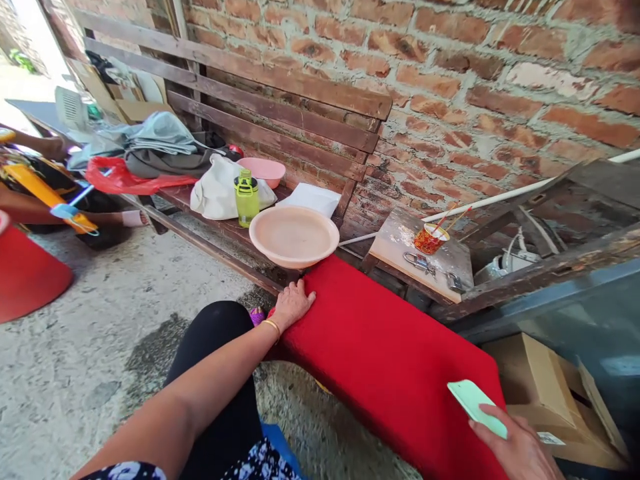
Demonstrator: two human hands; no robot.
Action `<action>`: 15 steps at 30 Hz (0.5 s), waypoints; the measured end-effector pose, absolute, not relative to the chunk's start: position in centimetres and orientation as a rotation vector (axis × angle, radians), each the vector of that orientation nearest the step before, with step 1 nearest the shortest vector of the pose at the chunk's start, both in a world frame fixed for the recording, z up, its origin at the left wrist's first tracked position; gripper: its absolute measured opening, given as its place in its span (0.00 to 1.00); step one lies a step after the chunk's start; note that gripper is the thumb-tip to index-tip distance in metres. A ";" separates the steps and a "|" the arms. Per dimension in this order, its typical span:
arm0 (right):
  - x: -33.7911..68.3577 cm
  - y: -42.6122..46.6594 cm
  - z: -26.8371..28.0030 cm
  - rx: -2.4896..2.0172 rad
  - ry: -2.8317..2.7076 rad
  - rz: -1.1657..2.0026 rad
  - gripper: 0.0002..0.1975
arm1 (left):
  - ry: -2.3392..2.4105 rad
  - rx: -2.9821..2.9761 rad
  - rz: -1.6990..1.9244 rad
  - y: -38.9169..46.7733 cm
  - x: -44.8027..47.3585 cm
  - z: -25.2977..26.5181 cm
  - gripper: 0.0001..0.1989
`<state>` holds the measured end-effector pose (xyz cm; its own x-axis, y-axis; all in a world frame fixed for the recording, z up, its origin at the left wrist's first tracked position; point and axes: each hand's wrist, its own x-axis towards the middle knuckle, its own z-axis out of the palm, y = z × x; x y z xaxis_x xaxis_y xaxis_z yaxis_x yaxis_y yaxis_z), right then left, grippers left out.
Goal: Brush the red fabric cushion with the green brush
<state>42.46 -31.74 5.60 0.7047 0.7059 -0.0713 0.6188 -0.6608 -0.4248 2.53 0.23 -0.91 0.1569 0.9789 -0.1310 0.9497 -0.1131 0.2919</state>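
A bright red cloth [380,340] lies stretched over a long narrow board or bench in front of me. My left hand [294,305] rests on its far left edge, fingers extended and pressing on the fabric. At the near right end, my right hand [517,443] grips a flat, pale mint-green oblong piece [477,405] with rounded corners, held over the cloth. Its underside is hidden, so its exact kind does not show. Just past my left hand, a wide pale pink basin [294,237] stands at the cloth's far end.
A slatted wooden bench [225,87] along the brick wall bears a green bottle [246,199], a white bag [215,190], a pink bowl [265,172] and clothes. To the right are a small board with a painted cup [430,239] and padlock [419,262], and a cardboard box [540,380]. A red bucket [30,273] stands left, near another person's leg.
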 end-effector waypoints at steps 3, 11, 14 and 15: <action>36.5 -25.6 6.2 -2.343 -1.260 0.423 0.22 | 1.850 2.132 0.159 0.1 2.6 -0.9 0.31; 24.5 -13.5 6.0 -1.959 -1.758 0.760 0.20 | 1.787 2.084 0.201 0.0 2.5 -0.3 0.31; 28.4 -16.5 6.4 -2.088 -1.714 0.751 0.20 | 1.789 2.077 0.203 -0.1 2.8 -0.7 0.33; 30.5 -18.2 6.6 -2.177 -1.677 0.663 0.20 | 1.796 2.077 0.205 -0.2 2.9 -0.9 0.34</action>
